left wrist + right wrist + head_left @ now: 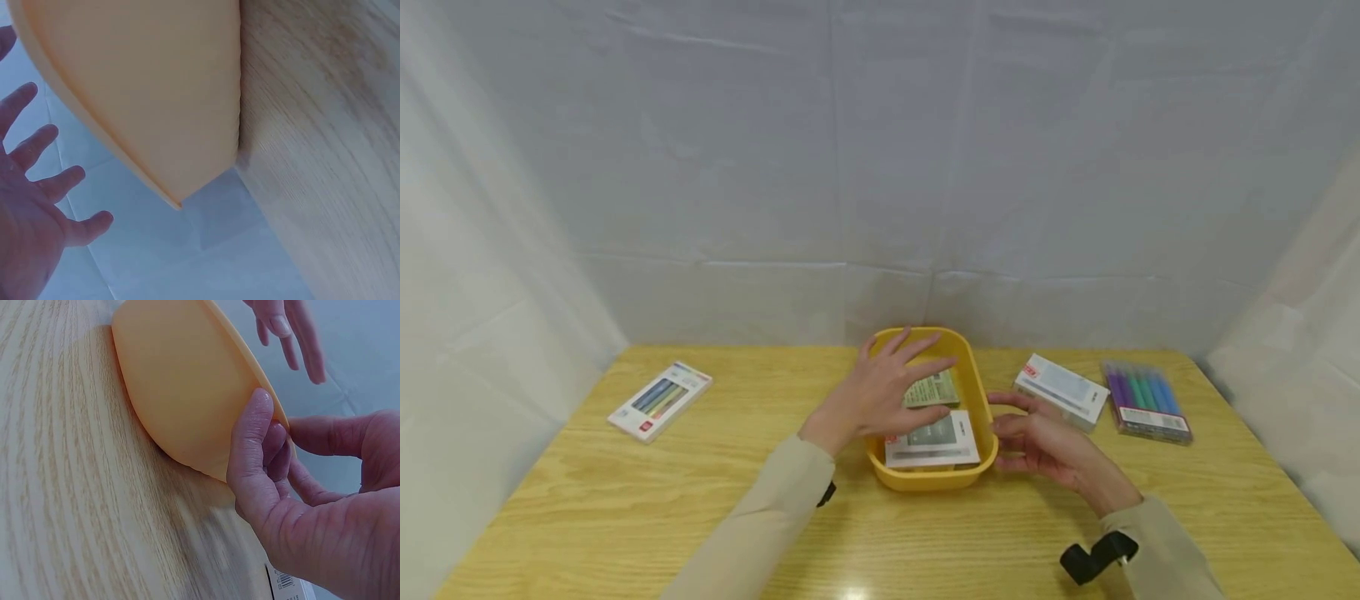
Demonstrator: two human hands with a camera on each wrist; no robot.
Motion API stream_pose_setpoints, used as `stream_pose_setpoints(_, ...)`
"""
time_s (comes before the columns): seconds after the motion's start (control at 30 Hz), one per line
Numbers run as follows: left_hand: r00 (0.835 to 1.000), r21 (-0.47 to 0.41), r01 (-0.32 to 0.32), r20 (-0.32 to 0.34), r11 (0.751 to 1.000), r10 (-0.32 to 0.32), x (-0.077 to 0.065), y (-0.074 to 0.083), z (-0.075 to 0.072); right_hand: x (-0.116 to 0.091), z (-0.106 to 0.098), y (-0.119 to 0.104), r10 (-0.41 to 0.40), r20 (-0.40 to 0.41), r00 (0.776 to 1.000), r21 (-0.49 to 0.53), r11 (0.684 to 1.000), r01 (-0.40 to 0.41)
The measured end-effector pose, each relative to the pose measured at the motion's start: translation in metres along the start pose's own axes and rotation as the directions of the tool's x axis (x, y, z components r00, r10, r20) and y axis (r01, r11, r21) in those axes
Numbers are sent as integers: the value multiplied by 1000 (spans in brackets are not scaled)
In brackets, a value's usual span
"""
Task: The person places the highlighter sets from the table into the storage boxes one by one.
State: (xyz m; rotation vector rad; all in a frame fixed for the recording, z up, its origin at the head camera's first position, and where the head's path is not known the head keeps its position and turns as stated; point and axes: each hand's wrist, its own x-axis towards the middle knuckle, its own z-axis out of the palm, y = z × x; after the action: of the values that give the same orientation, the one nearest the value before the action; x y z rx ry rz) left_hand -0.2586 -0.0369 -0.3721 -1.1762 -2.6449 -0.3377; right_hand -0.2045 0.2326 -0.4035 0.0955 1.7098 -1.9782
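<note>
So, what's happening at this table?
A person is busy with a yellow bin. Their left hand is spread over it, while the right hand has its fingers against the bin's right side. A green pack and a white pack lie inside. Outside it, on the table, a white box and a set of pens lie to the right, and a slim pack lies off to the left.

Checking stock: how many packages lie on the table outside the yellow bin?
3: a white flat pack at left, a white box right of the bin, and a coloured pen pack at far right. Others may be hidden.
</note>
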Motion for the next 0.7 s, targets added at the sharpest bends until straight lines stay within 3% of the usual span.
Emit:
stream_pose_setpoints(0.2,1000,16,21,8,1000,-21,-8,0,0,0,1,-1,0,-2,1000,9,1000,0)
stream_pose_setpoints(0.7,998,4,48,-49,999,-48,-27,-8,-1,0,1,0,-1,-14,1000,5,1000,1)
